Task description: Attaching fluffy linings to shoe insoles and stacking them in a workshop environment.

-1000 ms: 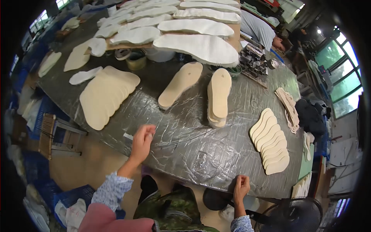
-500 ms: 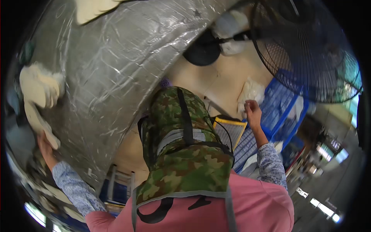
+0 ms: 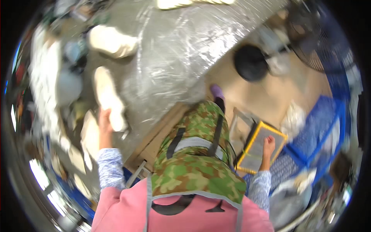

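My left hand (image 3: 105, 120) is closed round the near end of a cream insole stack (image 3: 104, 83), over the left edge of the plastic-covered table (image 3: 166, 73). Another pile of cream insoles (image 3: 112, 41) lies just beyond it on the table, spread at one end. My right hand (image 3: 269, 145) is loosely curled, with nothing visible in it, out to the right over a grey panel with a yellow frame (image 3: 251, 152). It is apart from the table.
More cream pieces (image 3: 91, 135) lie left of my left arm. A standing fan (image 3: 324, 46) with a round black base (image 3: 251, 62) stands far right. A blue crate (image 3: 319, 127) and a whitish plastic bag (image 3: 294, 120) are on the right. Another cream stack (image 3: 193, 3) is at the far edge.
The view has swung left, so the table and insoles appear farther right. The insole stack in my left hand is now apart from the other pile. My right hand appears lower, over the yellow-framed panel.
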`<move>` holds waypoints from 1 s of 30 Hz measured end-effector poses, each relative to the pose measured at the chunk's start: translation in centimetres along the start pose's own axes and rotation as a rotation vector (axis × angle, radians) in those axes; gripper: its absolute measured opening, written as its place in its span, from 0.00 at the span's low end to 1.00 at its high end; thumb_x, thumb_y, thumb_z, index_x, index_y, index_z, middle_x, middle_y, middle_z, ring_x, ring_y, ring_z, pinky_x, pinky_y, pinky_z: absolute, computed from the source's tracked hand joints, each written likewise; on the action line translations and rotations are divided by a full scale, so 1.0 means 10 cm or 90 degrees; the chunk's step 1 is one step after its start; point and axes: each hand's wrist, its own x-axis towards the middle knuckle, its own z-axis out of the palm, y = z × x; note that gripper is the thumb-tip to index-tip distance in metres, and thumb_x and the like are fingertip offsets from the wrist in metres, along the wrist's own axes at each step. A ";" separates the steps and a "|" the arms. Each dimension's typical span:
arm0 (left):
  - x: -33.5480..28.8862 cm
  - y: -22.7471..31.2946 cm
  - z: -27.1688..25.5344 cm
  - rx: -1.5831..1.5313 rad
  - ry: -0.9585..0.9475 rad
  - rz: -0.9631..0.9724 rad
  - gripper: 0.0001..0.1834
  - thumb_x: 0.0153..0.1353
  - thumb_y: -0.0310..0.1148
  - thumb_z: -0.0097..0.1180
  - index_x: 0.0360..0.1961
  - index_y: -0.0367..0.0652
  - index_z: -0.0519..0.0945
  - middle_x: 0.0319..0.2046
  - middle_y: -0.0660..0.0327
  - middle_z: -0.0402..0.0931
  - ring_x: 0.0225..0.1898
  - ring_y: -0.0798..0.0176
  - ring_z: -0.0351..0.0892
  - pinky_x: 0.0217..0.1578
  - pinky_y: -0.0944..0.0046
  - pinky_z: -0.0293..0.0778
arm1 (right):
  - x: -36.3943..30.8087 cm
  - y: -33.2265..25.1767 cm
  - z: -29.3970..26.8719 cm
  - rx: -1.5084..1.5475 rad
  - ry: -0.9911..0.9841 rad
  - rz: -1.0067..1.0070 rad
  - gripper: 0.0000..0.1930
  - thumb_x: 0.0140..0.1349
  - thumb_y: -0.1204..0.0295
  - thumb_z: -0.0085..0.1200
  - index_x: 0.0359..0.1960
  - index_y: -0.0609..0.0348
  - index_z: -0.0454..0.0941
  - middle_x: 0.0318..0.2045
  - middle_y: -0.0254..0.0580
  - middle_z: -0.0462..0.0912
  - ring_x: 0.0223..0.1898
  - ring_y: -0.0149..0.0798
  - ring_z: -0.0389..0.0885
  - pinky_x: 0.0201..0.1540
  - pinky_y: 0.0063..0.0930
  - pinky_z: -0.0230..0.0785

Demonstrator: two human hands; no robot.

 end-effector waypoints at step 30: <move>-0.25 -0.17 0.95 0.321 0.444 0.196 0.22 0.58 0.27 0.56 0.54 0.34 0.68 0.48 0.51 0.74 0.47 0.55 0.78 0.47 0.55 0.75 | -2.60 -5.57 3.04 0.121 -0.680 -0.808 0.28 0.51 0.64 0.63 0.51 0.69 0.73 0.37 0.49 0.81 0.38 0.44 0.81 0.43 0.34 0.74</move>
